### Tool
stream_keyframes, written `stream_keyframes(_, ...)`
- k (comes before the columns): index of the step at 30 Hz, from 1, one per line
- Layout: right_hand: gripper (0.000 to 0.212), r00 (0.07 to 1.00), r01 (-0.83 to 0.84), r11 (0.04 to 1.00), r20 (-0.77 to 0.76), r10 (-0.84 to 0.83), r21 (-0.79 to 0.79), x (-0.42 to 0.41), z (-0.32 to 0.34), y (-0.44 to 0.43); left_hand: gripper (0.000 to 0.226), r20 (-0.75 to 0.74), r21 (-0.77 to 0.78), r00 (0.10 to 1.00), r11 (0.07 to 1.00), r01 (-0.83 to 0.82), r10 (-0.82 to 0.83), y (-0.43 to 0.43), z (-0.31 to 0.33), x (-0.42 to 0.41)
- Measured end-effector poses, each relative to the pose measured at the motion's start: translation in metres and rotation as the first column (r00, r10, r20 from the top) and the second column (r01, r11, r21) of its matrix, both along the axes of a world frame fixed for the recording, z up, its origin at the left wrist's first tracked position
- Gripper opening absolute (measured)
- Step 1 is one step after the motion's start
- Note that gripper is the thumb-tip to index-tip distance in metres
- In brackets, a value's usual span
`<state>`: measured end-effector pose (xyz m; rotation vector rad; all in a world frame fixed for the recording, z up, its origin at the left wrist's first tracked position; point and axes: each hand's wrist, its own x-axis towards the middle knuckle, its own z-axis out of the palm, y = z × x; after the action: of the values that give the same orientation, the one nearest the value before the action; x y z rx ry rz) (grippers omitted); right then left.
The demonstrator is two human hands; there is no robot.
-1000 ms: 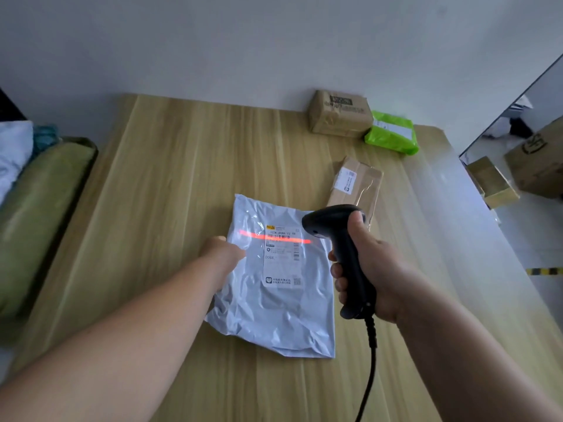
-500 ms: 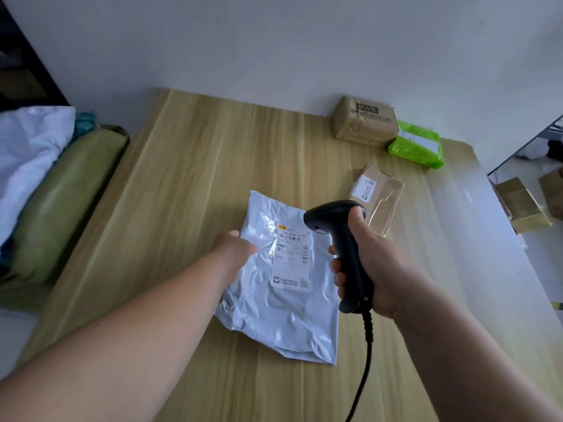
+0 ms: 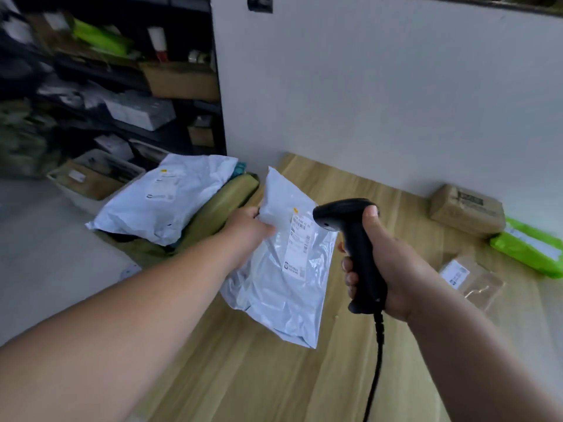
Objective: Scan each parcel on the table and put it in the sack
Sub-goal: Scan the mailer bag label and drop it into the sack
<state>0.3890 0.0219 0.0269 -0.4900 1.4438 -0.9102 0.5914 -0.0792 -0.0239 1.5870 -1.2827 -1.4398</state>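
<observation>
Left arm stretched forward, the left hand (image 3: 249,225) grips the grey poly mailer (image 3: 283,269) mid-frame, lifted over the table (image 3: 243,376); right hand (image 3: 393,269) clasps the barcode scanner (image 3: 356,254) upright.

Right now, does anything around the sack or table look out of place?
Yes: the white mailer on the sack lies across its mouth, overhanging the rim toward the floor rather than sitting inside, so it might slip off. Nothing on the table stands out.
</observation>
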Motion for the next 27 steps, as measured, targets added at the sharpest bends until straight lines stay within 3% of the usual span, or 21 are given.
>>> stream_keyframes(5,0.081,0.996,-0.086,0.994,-0.012,0.085,-0.063,0.057,0.015,-0.021,0.026,0.042,-0.070,0.995,0.994,-0.090,0.093,-0.033,0.035,0.077)
stream_keyframes(10,0.081,0.999,-0.024,0.995,-0.030,0.021,-0.097,0.108,0.023,-0.044,0.017,-0.058,-0.054,0.995,0.995,-0.086,0.083,-0.084,0.058,0.153)
stream_keyframes(16,0.084,0.996,0.048,0.993,-0.064,-0.056,-0.109,0.172,0.032,-0.080,0.016,-0.149,0.026,0.989,1.000,0.001,0.003,-0.160,0.068,0.240)
stream_keyframes(20,0.092,0.993,0.078,0.993,-0.086,-0.085,-0.086,0.198,0.031,-0.096,0.017,-0.134,0.099,0.991,0.994,0.039,-0.026,-0.203,0.048,0.281)
stream_keyframes(22,0.094,0.991,0.087,0.994,-0.101,-0.093,-0.065,0.206,0.028,-0.102,0.029,-0.068,0.127,0.998,0.992,0.019,-0.010,-0.218,0.027,0.296)
stream_keyframes(23,0.094,0.989,0.090,0.994,-0.109,-0.095,-0.054,0.209,0.027,-0.104,0.046,0.003,0.133,1.000,0.991,0.012,-0.012,-0.223,0.016,0.300)
stream_keyframes(25,0.095,0.988,0.086,0.996,-0.126,-0.090,-0.036,0.215,0.023,-0.105,0.085,0.219,0.134,0.972,0.990,0.053,-0.081,-0.225,-0.002,0.303)
stream_keyframes(27,0.096,0.987,0.083,0.996,-0.138,-0.086,-0.022,0.218,0.021,-0.105,0.098,0.325,0.140,0.928,0.980,0.141,-0.180,-0.223,-0.017,0.299)
